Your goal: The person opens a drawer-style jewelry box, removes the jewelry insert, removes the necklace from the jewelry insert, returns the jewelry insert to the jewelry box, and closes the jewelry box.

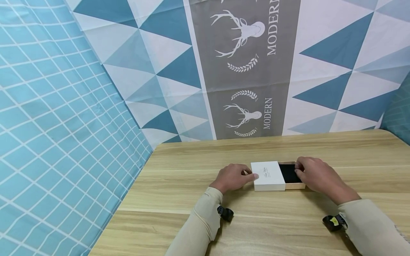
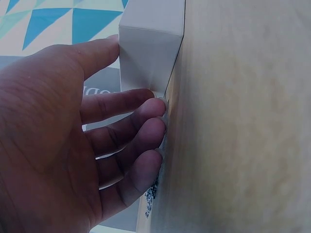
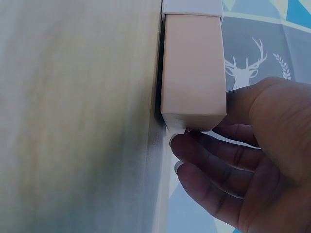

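A white box sleeve (image 1: pixel 268 177) with small print on top lies on the table, its shallow drawer (image 1: pixel 294 186) pulled partway out to the right. Black lining (image 1: pixel 287 173) shows inside the drawer, whose outer wall looks pale pink in the right wrist view. My left hand (image 1: pixel 233 176) holds the sleeve's left end, thumb on the top face and index finger near the far edge; the other fingers curl loosely beside it. At the opposite end, my right hand (image 1: pixel 315 176) pinches the drawer's end wall, with the thumb partly hidden behind the drawer (image 3: pixel 194 68) in the right wrist view.
The wood-grain table (image 1: pixel 179 199) extends around the box on all sides. A patterned cloth (image 1: pixel 243 71) with deer heads and triangles hangs behind it, and a blue grid cloth (image 1: pixel 57 117) hangs at the left. Each wrist wears a small black device (image 1: pixel 225 213).
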The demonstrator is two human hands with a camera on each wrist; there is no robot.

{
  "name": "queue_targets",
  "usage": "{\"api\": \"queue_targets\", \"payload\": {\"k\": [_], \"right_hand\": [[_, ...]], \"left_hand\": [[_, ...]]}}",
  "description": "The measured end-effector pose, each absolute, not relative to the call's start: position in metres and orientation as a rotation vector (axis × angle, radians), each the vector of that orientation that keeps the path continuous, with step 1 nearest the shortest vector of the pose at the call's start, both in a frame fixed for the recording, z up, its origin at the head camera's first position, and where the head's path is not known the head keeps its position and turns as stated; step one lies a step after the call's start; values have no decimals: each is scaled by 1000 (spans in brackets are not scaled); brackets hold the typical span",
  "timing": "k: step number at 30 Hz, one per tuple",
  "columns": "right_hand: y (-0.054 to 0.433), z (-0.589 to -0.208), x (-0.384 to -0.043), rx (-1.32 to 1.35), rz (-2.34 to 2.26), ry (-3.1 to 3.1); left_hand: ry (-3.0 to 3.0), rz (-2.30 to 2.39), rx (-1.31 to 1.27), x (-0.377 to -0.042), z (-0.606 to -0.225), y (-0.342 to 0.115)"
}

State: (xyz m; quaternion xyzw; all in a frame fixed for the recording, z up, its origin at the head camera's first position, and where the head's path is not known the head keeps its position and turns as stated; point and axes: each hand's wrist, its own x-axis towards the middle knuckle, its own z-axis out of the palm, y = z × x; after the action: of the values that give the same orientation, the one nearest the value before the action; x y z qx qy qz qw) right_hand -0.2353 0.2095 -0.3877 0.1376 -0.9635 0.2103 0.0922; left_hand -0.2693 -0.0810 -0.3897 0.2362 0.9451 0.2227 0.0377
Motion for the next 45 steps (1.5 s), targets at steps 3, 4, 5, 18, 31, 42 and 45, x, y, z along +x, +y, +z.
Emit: {"api": "queue_targets", "payload": {"k": [3, 4, 5, 18, 31, 42, 45], "right_hand": [[210, -387, -235, 413, 621, -2859], [210, -387, -235, 415, 622, -2859], [209, -386, -235, 416, 623, -2858], [205, -386, -234, 428, 616, -2843], [200, -385, -232, 419, 617, -2850], [200, -386, -233, 428, 627, -2841], [199, -385, -232, 424, 628, -2839]], "left_hand": [[2899, 682, 723, -269, -390, -81], [2899, 682, 722, -269, -390, -81], [2899, 681, 721, -270, -390, -80], [2908, 672, 722, -270, -389, -80], [2905, 675, 721, -270, -389, -81], [2900, 677, 707, -270, -390, -80], [2900, 680, 707, -270, -390, -80]]}}
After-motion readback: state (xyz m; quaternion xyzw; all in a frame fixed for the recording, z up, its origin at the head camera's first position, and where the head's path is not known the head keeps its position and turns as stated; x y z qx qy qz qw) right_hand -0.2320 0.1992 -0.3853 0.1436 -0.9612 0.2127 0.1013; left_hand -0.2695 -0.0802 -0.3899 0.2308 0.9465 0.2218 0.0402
